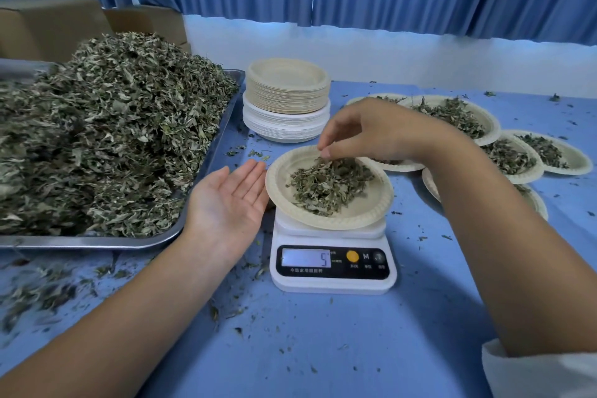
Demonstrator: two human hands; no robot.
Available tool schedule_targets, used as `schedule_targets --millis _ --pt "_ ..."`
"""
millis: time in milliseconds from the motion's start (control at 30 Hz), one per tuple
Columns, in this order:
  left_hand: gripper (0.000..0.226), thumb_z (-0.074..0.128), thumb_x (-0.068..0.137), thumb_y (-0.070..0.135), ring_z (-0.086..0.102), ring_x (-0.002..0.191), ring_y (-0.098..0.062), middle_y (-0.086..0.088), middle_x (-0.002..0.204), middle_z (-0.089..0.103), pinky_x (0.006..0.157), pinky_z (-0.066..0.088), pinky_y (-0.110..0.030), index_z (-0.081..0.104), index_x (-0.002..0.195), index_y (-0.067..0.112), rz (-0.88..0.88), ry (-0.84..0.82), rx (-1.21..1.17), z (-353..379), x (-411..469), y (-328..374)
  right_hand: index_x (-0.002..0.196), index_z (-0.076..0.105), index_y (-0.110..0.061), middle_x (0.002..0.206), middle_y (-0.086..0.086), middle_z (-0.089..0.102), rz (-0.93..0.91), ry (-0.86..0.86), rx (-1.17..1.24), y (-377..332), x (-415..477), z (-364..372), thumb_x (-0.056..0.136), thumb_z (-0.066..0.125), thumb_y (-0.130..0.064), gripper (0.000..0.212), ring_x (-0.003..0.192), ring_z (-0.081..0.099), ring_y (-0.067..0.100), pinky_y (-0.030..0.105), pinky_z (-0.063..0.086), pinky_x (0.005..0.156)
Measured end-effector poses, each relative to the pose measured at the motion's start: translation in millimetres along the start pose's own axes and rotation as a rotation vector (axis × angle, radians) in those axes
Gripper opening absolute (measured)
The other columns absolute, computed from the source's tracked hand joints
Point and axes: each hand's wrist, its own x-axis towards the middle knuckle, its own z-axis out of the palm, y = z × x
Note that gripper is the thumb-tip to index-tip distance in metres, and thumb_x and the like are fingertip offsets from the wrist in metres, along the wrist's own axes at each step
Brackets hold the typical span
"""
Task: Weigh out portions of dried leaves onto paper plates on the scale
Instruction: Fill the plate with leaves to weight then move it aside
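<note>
A white digital scale [332,265] stands on the blue table, its display showing 5. On it sits a paper plate [371,210] with a small heap of dried leaves [329,186]. My right hand [365,131] hovers over the plate's far edge, fingertips pinched together just above the leaves. Whether a leaf is between them is unclear. My left hand [231,194] lies palm up with straight fingers beside the plate's left rim, holding nothing. A big pile of dried leaves [106,132] fills a metal tray [223,126] at the left.
A stack of unused paper plates [287,97] stands behind the scale. Several filled plates [458,116] lie at the right, partly behind my right arm. Leaf crumbs litter the table [355,342]. Cardboard boxes [55,26] and a blue curtain stand behind.
</note>
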Motion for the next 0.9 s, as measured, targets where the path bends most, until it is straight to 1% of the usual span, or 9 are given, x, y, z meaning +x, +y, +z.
schedule_targets --millis 67,167,233,333,433,533,633,733,900 --pt "0.038 0.034 0.101 0.024 0.059 0.115 -0.026 -0.017 0.122 0.063 0.099 0.047 -0.037 0.058 0.115 -0.003 0.002 0.005 0.012 -1 1 1 0.084 0.074 -0.026 0.08 -0.015 0.073 0.005 -0.019 -0.028 0 -1 -1 0.081 0.076 -0.028 0.004 0.079 0.066 -0.002 0.021 0.052 0.077" --pt "0.038 0.035 0.101 0.024 0.059 0.115 -0.026 -0.017 0.121 0.064 0.101 0.046 -0.037 0.059 0.114 -0.003 0.004 0.013 0.022 -2 2 1 0.083 0.075 -0.029 0.083 -0.011 0.074 0.056 -0.146 -0.09 1 -2 2 0.081 0.074 -0.031 0.002 0.086 0.068 0.008 0.031 0.054 0.085" --pt "0.038 0.036 0.101 0.024 0.059 0.115 -0.026 -0.017 0.12 0.064 0.102 0.045 -0.038 0.059 0.113 -0.002 0.004 0.015 0.03 -2 2 2 0.083 0.074 -0.031 0.084 -0.007 0.074 0.069 -0.182 -0.098 2 -2 4 0.082 0.073 -0.032 0.002 0.086 0.068 0.011 0.033 0.055 0.086" --pt "0.037 0.036 0.101 0.024 0.06 0.114 -0.026 -0.016 0.119 0.064 0.102 0.045 -0.037 0.06 0.113 -0.002 0.001 0.015 0.035 -2 3 3 0.083 0.074 -0.027 0.084 -0.004 0.074 0.037 -0.118 -0.039 0 -1 4 0.083 0.072 -0.029 0.002 0.079 0.067 0.01 0.038 0.055 0.084" --pt "0.037 0.036 0.101 0.024 0.061 0.112 -0.025 -0.016 0.118 0.065 0.099 0.047 -0.037 0.06 0.112 -0.002 -0.009 0.011 0.04 -2 2 2 0.084 0.073 -0.023 0.085 0.001 0.075 0.004 -0.069 0.006 -1 0 3 0.083 0.072 -0.025 0.002 0.083 0.068 0.018 0.041 0.054 0.085" --pt "0.037 0.035 0.101 0.024 0.061 0.111 -0.025 -0.016 0.116 0.066 0.099 0.047 -0.037 0.061 0.111 -0.002 -0.012 0.007 0.045 -1 2 0 0.085 0.073 -0.022 0.086 0.003 0.075 -0.005 -0.066 0.009 0 0 4 0.083 0.071 -0.023 0.002 0.086 0.068 0.02 0.04 0.054 0.084" --pt "0.037 0.035 0.101 0.024 0.06 0.113 -0.025 -0.015 0.117 0.065 0.102 0.045 -0.038 0.061 0.111 -0.001 -0.01 0.013 0.054 -1 2 1 0.085 0.073 -0.021 0.086 -0.001 0.075 -0.008 -0.055 0.016 0 0 5 0.084 0.071 -0.021 0.002 0.087 0.069 0.018 0.033 0.054 0.083" --pt "0.036 0.036 0.101 0.024 0.06 0.113 -0.025 -0.015 0.118 0.065 0.103 0.044 -0.038 0.06 0.111 -0.002 -0.013 0.016 0.062 -1 2 1 0.084 0.073 -0.021 0.086 -0.002 0.075 -0.016 -0.061 0.042 -2 0 6 0.083 0.072 -0.022 0.002 0.086 0.069 0.017 0.035 0.054 0.085" --pt "0.036 0.036 0.101 0.023 0.061 0.11 -0.024 -0.015 0.116 0.065 0.1 0.046 -0.037 0.059 0.113 -0.002 -0.021 0.02 0.076 1 1 0 0.086 0.072 -0.025 0.08 -0.011 0.073 0.03 -0.284 0.004 -6 -1 14 0.075 0.081 -0.028 0.015 0.069 0.063 -0.003 0.028 0.051 0.081"
